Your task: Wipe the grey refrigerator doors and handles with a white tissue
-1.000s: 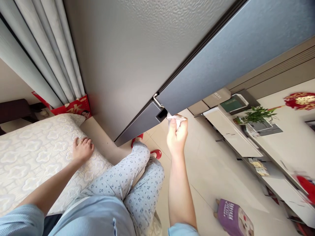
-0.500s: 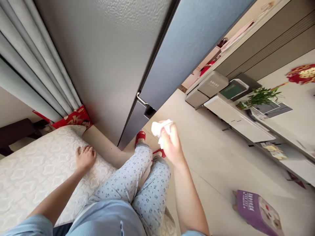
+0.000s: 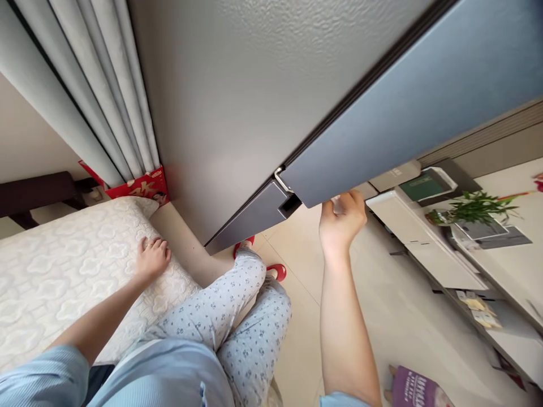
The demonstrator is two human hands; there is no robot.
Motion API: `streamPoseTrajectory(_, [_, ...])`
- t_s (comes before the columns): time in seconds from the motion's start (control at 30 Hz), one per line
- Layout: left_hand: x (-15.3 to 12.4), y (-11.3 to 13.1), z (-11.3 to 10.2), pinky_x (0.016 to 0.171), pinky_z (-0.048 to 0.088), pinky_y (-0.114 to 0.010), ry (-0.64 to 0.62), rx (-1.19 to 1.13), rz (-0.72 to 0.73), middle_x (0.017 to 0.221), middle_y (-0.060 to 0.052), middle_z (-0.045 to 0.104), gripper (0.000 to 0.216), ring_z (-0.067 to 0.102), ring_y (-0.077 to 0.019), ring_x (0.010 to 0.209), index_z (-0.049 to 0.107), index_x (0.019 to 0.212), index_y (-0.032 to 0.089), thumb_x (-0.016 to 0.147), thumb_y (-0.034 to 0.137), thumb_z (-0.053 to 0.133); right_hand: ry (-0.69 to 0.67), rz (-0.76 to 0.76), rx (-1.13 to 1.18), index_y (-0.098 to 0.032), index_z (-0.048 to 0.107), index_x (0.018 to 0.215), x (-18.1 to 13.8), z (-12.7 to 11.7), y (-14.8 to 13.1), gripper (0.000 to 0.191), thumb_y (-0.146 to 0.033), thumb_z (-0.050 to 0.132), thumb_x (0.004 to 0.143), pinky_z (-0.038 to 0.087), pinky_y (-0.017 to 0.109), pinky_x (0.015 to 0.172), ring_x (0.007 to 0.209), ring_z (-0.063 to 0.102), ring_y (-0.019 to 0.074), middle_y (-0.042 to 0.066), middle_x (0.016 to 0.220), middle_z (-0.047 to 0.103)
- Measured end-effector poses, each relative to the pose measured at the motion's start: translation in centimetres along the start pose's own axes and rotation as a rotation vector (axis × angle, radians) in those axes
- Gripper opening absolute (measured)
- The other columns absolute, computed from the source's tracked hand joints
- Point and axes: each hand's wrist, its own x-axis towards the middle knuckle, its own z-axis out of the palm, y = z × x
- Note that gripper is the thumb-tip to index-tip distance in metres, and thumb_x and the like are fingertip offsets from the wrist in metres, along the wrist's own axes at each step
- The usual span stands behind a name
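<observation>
My right hand point(image 3: 341, 220) is raised to the lower edge of the upper blue-grey refrigerator door point(image 3: 403, 113), fingers curled, with a bit of white tissue point(image 3: 337, 204) showing between them and the door edge. My left hand point(image 3: 153, 257) rests on the quilted white mattress point(image 3: 63, 282), fingers bent, a ring on one finger. Below the upper door sits the lower door point(image 3: 254, 217), with a metal hinge point(image 3: 283, 182) between them. I am seated, legs in blue patterned trousers point(image 3: 229, 316), feet in red slippers point(image 3: 275, 270).
Grey curtains point(image 3: 85, 96) hang at the left, a red box point(image 3: 139, 186) below them. A low white cabinet point(image 3: 428, 237) with a potted plant point(image 3: 475, 206) runs along the right. A purple packet point(image 3: 418, 390) lies on the tiled floor.
My right hand with the tissue pulled back from the hinge area, then rose to the lower edge of the upper door, further right. The left hand stayed on the mattress.
</observation>
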Motion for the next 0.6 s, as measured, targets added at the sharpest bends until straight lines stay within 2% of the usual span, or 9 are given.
streamPoseTrajectory(0.1, [-0.1,-0.1,0.2,0.131,0.009,-0.056,-0.008,0.000,0.008,0.116,-0.015,0.075,0.039,0.059,-0.0295,0.133,0.069,0.097,0.020,0.101,0.030,0.032,-0.113,0.000,-0.047,-0.022,0.059,0.076,0.1,1.0,0.1,0.013,-0.032,0.054,0.083,0.052,0.040,0.084,0.087,0.063,0.0246,0.007,0.081,0.063])
streamPoseTrajectory(0.27, [-0.1,-0.3,0.5,0.132,0.008,-0.055,-0.009,0.003,0.019,0.116,-0.015,0.075,0.039,0.058,-0.0305,0.133,0.071,0.098,0.018,0.100,0.029,0.033,-0.201,0.035,-0.092,-0.023,0.055,0.082,-0.3,0.5,-0.3,0.017,-0.040,0.054,0.086,0.049,0.039,0.082,0.081,0.060,0.0230,0.005,0.080,0.062])
streamPoseTrajectory(0.33, [0.0,-0.3,0.5,0.132,0.007,-0.055,-0.021,0.006,0.014,0.116,-0.014,0.075,0.038,0.058,-0.0302,0.132,0.071,0.099,0.019,0.100,0.029,0.034,-0.175,0.002,-0.074,-0.023,0.054,0.077,-0.2,0.6,-0.4,0.018,-0.039,0.055,0.085,0.049,0.038,0.083,0.082,0.059,0.0226,0.005,0.080,0.060])
streamPoseTrajectory(0.43, [0.0,-0.2,0.3,0.132,0.007,-0.055,-0.043,-0.009,0.001,0.116,-0.014,0.074,0.039,0.057,-0.0301,0.133,0.071,0.099,0.019,0.100,0.030,0.033,-0.020,-0.036,-0.034,-0.023,0.053,0.071,0.3,1.0,-0.3,0.020,-0.037,0.059,0.084,0.049,0.039,0.087,0.084,0.057,0.0207,0.006,0.086,0.057])
streamPoseTrajectory(0.5, [0.0,-0.1,0.1,0.132,0.007,-0.054,-0.052,-0.021,-0.006,0.117,-0.015,0.074,0.039,0.056,-0.0301,0.135,0.071,0.100,0.019,0.100,0.030,0.034,0.060,0.006,0.013,-0.023,0.049,0.069,0.5,1.4,-0.1,0.025,-0.037,0.060,0.086,0.049,0.037,0.088,0.081,0.055,0.0188,0.003,0.082,0.052])
streamPoseTrajectory(0.6, [0.0,0.2,-0.2,0.132,0.008,-0.055,-0.065,-0.005,-0.017,0.120,-0.015,0.074,0.038,0.055,-0.0297,0.136,0.071,0.101,0.019,0.100,0.030,0.035,-0.027,0.080,0.081,-0.023,0.046,0.071,0.3,1.4,0.5,0.029,-0.039,0.061,0.090,0.047,0.035,0.083,0.078,0.053,0.0176,-0.001,0.074,0.046])
